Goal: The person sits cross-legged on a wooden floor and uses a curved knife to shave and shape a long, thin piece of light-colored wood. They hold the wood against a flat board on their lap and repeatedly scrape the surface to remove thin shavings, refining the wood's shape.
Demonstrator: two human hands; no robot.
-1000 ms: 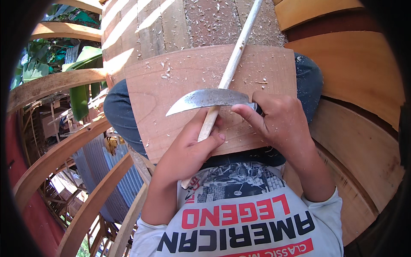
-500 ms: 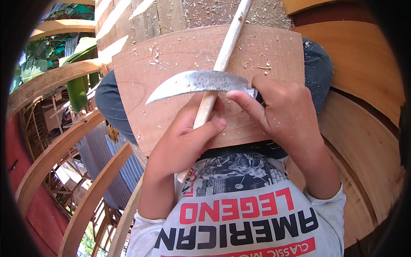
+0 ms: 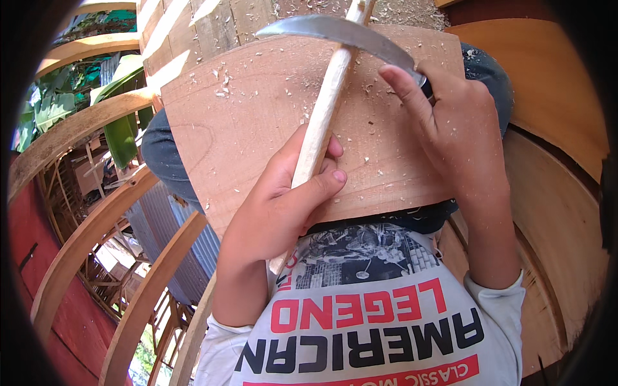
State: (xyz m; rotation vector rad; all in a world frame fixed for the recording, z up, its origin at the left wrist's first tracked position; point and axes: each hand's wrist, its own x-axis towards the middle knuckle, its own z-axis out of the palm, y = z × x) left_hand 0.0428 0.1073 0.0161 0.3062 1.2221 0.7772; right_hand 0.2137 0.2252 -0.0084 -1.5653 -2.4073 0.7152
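Observation:
A pale whittled wooden stick slants away from me over a board that lies across my lap. My left hand is wrapped round the near part of the stick, thumb along its side. In my right hand is a curved knife, its dark handle mostly hidden by the fingers. The blade crosses the stick near its far end and points left. My right thumb lies by the base of the blade.
Wood shavings are scattered over the board and the plank floor beyond it. Curved wooden slats rise at the left, with corrugated metal sheets below. Wide wooden panels stand close on my right.
The knife has moved away from me along the stick, from near my left hand toward the far end. My right hand has gone forward and right; my left keeps its grip.

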